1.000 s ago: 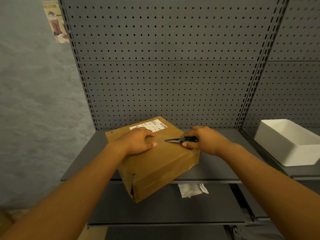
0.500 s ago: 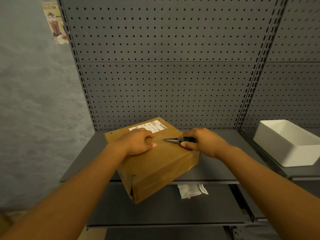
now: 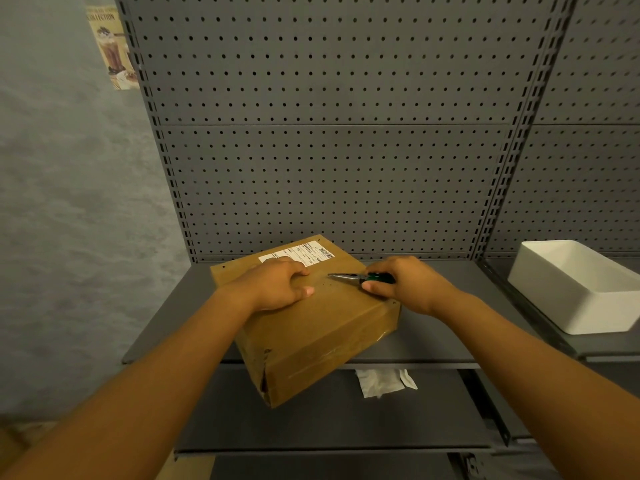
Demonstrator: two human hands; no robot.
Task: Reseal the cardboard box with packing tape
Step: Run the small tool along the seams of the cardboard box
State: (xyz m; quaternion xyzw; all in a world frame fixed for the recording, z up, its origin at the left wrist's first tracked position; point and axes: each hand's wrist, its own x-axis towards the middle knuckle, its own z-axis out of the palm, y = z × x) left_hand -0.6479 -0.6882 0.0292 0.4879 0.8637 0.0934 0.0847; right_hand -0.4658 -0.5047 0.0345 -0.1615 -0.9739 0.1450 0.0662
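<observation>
Left hand [image 3: 277,287] rests fingers curled on cardboard box [image 3: 311,327]; right hand [image 3: 408,284] grips green-handled pliers [image 3: 360,278]. Keep tip shallow, box steadied.

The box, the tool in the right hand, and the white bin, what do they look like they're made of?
Box: brown cardboard, matte, with glossy clear tape catching light along its front side. Tool, gripped by the right hand: bare metal tip, shiny and tapered, with a dark green handle, probably plastic or rubber. White bin: smooth, uniform white, likely plastic, though ceramic cannot be ruled out.
</observation>
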